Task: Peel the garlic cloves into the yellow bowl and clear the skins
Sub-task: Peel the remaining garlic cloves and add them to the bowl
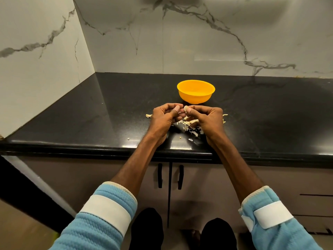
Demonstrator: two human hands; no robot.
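1. One stray skin (148, 115) lies on the counter (108, 109), left of the hands.
2. Left hand (162, 118), curled, pinches the clove (185, 109) at its fingertips.
3. The bowl (196, 94) stands just behind the clove, upright on the counter.
4. Right hand (207, 118) pinches the same clove from the other side.
5. More skins (195, 133) lie under and right of that hand.
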